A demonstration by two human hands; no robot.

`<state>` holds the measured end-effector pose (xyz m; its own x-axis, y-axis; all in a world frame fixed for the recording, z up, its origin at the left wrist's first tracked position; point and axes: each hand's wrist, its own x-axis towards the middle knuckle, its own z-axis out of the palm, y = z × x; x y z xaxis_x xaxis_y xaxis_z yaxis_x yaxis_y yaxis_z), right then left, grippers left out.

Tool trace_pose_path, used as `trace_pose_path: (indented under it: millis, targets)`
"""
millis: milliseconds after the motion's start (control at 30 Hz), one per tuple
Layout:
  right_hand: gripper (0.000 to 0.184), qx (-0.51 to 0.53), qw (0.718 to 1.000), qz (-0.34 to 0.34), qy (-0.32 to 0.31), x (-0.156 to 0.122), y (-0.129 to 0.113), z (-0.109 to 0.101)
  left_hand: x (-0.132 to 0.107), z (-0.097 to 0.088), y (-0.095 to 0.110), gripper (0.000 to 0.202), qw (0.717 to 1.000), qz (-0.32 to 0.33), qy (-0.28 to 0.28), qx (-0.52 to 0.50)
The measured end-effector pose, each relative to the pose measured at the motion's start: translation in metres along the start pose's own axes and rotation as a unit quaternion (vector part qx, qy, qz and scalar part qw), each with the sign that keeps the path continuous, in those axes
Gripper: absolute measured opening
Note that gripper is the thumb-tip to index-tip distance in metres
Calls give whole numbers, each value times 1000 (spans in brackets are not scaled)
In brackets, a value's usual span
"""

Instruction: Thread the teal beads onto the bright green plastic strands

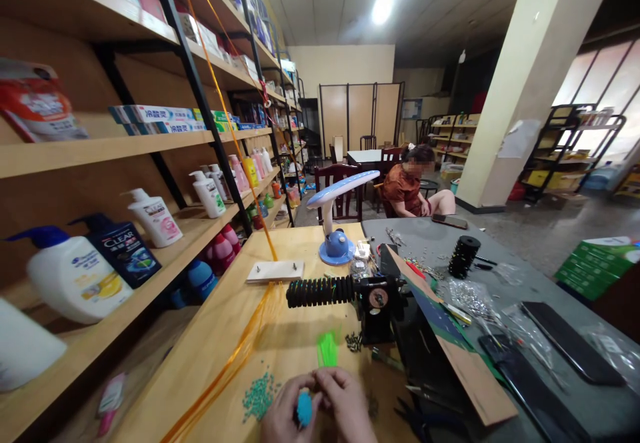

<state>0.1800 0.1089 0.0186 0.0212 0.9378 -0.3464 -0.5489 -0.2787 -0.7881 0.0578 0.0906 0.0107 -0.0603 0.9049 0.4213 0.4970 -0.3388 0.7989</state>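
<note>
Low in the head view, my left hand (286,411) is closed, with a small fuzzy blue tuft (303,408) between its thumb and fingers. My right hand (346,399) meets it, fingertips pinched together against the left fingers; whatever they pinch is too small to make out. Just beyond the fingertips is a bundle of bright green strands (327,349); whether it is held or lies on the table I cannot tell. A scatter of small teal beads (260,393) lies beside my left hand. Farther off, a black device (376,306) carries a ridged black roller (320,291).
Orange strands (235,336) run from above past a white block (275,271) and down the wooden table (210,363). A blue lamp (337,246) stands behind. Pliers (425,419), a cardboard strip (475,376) and bagged metal parts (470,296) lie right. Shelves (200,223) line the left; a person (405,186) sits beyond.
</note>
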Motion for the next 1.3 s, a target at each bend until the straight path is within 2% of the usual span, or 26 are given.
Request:
trace_pose_path:
  millis: [67,167,333,433,700,1133,1233,1300]
  targets:
    - [65,19,1000,21,-2,-4,2,-2,-5,11,6,16,1000,-2,7,5]
    - [70,2,1000,16,-4,-9,9,-9,-8,11,6,17,1000,5,-15,14]
    - [93,23,997,-72,14,-19,34,-22,-7,-1,4,13,995,42,-90,24]
    - [92,41,993,-104,21,-25,46,-22,-7,-4,5,9,992,39,-118,35]
    - [85,35,994,-108,7,-27,53,-24,-9,-6,4,9,988,15,-154,25]
    - [82,48,993,-111,1,-28,58,-23,-7,-7,7,12,986,35,-157,31]
    - [83,26,993,-116,-12,-28,60,-25,-8,-8,7,12,986,40,-156,35]
    - [82,-25,991,-130,-28,-28,53,-31,-8,-9,9,12,987,48,-149,40]
